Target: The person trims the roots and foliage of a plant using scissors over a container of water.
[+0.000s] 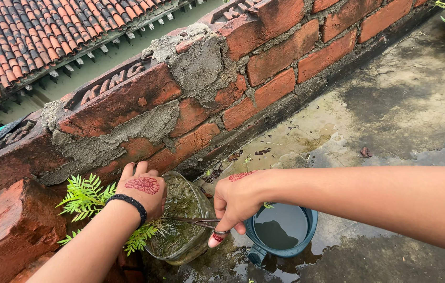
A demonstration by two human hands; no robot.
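While the left hand [143, 193] grips a leafy sprig [87, 199] at the glass jar [183, 220] beside the brick wall [191, 105], right hand [235, 202] fingers clasp scissors [193, 220], blades over the jar; trimming looks underway, needing steady aim.

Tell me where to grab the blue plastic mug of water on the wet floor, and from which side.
Take the blue plastic mug by its handle, which sticks out at the lower left, toward the person. Come from that near side. The mug stands upright and holds water, so a rim or tilted grip would likely spill. The right hand with scissors partly overlaps the far-left rim, beside the glass jar.
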